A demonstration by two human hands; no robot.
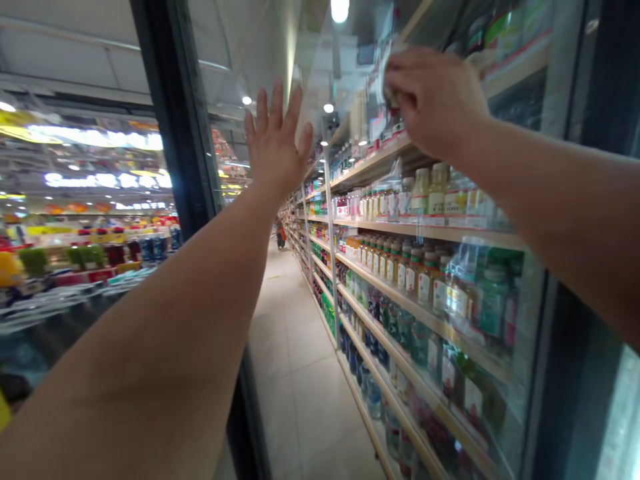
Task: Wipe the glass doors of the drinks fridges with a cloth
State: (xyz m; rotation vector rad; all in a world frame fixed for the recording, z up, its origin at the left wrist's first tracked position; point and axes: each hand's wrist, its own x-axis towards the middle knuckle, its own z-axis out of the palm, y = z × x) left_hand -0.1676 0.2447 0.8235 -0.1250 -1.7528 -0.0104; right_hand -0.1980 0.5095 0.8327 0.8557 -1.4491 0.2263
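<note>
A large glass door (310,373) with a dark frame stands in front of me, shelves of drinks showing in or through it. My left hand (277,143) lies flat against the upper part of the pane, fingers spread, holding nothing. Higher up and to the right, my right hand (433,97) has its fingers bent and pressed together at the glass. It grips a white cloth-like piece (387,73), mostly hidden by the fingers and partly blurred.
Shelves of bottled drinks (400,267) run along the right. A pale tiled floor (287,313) stretches down the middle. The door's dark upright frame (173,113) stands at left, with store displays (95,257) and lit signs (107,180) beyond. A distant figure (281,235) appears small in the aisle.
</note>
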